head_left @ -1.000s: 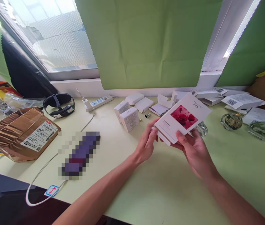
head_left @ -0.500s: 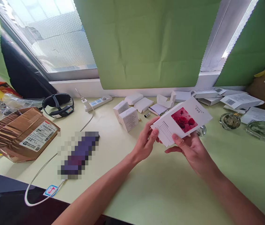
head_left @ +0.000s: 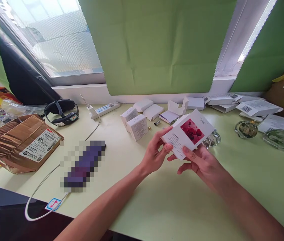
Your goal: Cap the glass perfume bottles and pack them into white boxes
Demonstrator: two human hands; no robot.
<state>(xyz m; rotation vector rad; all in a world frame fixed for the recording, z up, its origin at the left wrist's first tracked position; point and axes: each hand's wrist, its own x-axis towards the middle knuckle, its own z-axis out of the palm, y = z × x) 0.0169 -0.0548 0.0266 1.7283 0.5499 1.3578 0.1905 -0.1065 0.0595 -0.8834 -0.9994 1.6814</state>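
Both forearms are bare and enter from 6 o'clock, the left rising toward 1 o'clock, the right toward 11 o'clock, converging at centre. Left hand: wrist straight, fingers curled, thumb and forefinger pinched at its 2 o'clock tip. Right hand: palm up, thumb pressed forward toward 11 o'clock, fingers spread loosely below. The hands are near, not touching.

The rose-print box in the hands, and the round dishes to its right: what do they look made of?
The rose-print box, held by the left hand and right hand, looks like thin white paperboard with a matte finish: crisp folded edges, flat printed face. The round dishes look like clear glass: see-through walls with bright glints.
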